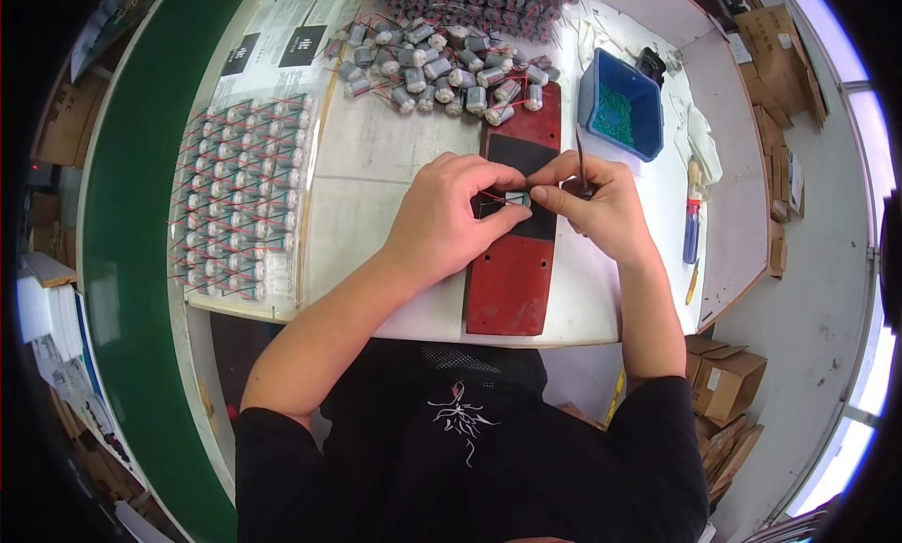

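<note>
Above a black pad (pixel 536 225) on a long red board (pixel 509 294), both my hands meet at a small electric motor (pixel 516 198) with red wires. My left hand (pixel 449 207) has it pinched between thumb and fingers, the wires sticking out toward the palm. Thumb and index finger of my right hand (pixel 601 205) are pressed together at the motor's right end. A thin dark tool (pixel 581 158), its kind unclear, is tucked in the right hand and points away from me. What the right fingertips pinch is hidden.
Loose motors (pixel 437 69) with red wires lie heaped beyond the board. To the left, a clear tray (pixel 282 275) holds rows of motors. A blue bin (pixel 642 139) with small green pieces stands at right, near a brush (pixel 693 177) and a blue-handled screwdriver (pixel 691 233).
</note>
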`<state>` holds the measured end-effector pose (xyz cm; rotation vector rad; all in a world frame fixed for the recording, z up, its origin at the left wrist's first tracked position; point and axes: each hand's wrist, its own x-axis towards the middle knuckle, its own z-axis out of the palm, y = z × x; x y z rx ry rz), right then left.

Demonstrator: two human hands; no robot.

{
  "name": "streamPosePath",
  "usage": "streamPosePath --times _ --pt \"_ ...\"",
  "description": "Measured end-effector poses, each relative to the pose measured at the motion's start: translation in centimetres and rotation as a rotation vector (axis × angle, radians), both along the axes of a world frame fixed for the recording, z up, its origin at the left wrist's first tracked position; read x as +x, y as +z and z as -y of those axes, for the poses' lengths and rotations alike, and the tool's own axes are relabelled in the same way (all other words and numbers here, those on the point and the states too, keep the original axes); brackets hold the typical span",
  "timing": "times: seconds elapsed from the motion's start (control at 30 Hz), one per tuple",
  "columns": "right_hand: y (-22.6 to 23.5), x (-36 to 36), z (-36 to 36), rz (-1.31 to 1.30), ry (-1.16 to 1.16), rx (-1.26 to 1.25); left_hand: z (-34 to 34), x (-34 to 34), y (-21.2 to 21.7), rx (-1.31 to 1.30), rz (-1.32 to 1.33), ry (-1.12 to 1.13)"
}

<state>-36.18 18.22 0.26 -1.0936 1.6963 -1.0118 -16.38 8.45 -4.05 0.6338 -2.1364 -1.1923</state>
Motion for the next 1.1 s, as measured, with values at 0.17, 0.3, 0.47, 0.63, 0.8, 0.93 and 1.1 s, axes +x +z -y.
streamPosePath --times 0.17,0.3,0.47,0.63,0.8,0.93,1.1 --pt "0.1 0.6 0.0 -0.041 0.004 0.065 -0.1 0.0 0.4 0.106 0.018 0.014" --pt "-0.1 0.6 0.0 0.003 0.018 0.019 0.0 0.0 0.3 0.086 0.049 0.004" --pt "-0.7 0.7 -0.2 -0.019 0.033 0.01 0.0 0.1 0.1 0.057 0.045 0.009" --pt "-1.0 0.8 -0.5 -0.148 0.069 -0.14 -0.1 0.3 0.1 -0.078 0.061 0.014" --pt "0.1 0.6 -0.5 -0.041 0.047 0.062 -0.3 0.5 0.2 -0.184 0.047 0.028" --pt "0.0 0.6 -0.2 -0.048 0.043 0.09 -0.3 0.5 -0.3 -0.22 -0.014 0.019" --pt "-0.2 0.8 -0.2 -0.057 0.019 0.075 -0.3 0.3 0.0 -0.199 -0.005 0.032"
